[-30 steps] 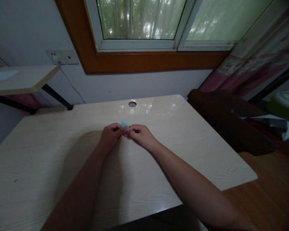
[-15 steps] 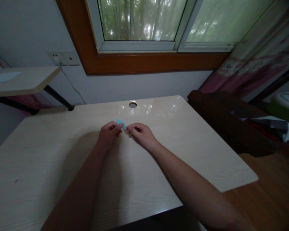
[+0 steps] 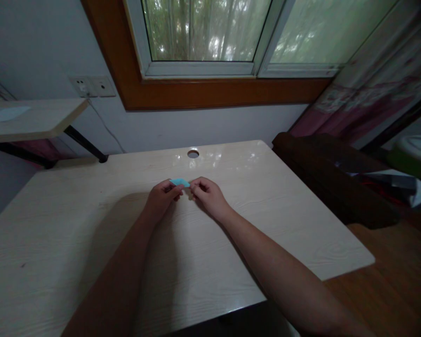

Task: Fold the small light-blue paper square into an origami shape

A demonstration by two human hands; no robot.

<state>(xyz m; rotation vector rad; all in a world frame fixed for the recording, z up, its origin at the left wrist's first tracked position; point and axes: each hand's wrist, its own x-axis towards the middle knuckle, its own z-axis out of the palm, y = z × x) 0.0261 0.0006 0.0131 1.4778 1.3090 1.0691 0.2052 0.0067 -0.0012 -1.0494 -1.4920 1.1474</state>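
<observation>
A small light-blue piece of folded paper [image 3: 180, 182] is held just above the desk [image 3: 287, 210], between my two hands. My left hand [image 3: 163, 196] pinches its left and lower part between thumb and fingers. At its right tip, the thumb and forefinger of my right hand [image 3: 206, 194] are closed on the paper. Fingers cover both ends, so its full shape is hidden. Both forearms reach in over the front edge of the desk.
A round cable hole [image 3: 193, 154] is near the back of the desk. On the left stands a raised shelf [image 3: 52, 128] on black legs. Dark wooden furniture [image 3: 312, 173] stands beyond the right edge. A small dark mark [image 3: 23, 265] shows at left.
The blue paper has turned from steeply slanted to nearly level, and more of it shows. My right fingers have come onto its right tip. My left hand has shifted slightly right.
</observation>
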